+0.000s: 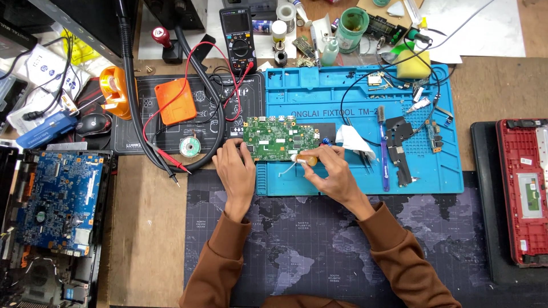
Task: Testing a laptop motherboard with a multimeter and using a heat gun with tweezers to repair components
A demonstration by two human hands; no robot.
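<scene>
Cluttered wooden workbench (pixel 148 228), seen from above my head. Blue silicone repair mat (pixel 354 177) in the middle, dark world-map desk mat (pixel 319 245) under my forearms, black printed mat (pixel 200 94) to the left of the blue one.

Green circuit board (pixel 279 138) lies flat on the upper left part of the blue mat, its left end just over the mat's edge. My left hand (pixel 235 174) rests at the board's lower left corner, fingers curled down and touching its edge; can't tell if they pinch it or only steady it. My right hand (pixel 331 171) is just below the board's right end, fingers closed around a small brush with a tan handle (pixel 305 160), its pale tip pointing left toward the board's lower edge.

White tissue (pixel 353 140) crumpled just right of the board, close to my right fingers. Blue-handled tool (pixel 383 154) lies upright-wise along the mat further right, next to black metal parts (pixel 399 148). Multimeter (pixel 238 34) at the top, red and black leads trailing down over the black mat. Orange tape dispenser (pixel 114 85) and computer mouse (pixel 94 122) at left. Blue motherboard (pixel 57 199) in an opened laptop at far left. Red laptop shell (pixel 522 188) at far right. Yellow sponge (pixel 412 65) near the top of the blue mat.
</scene>
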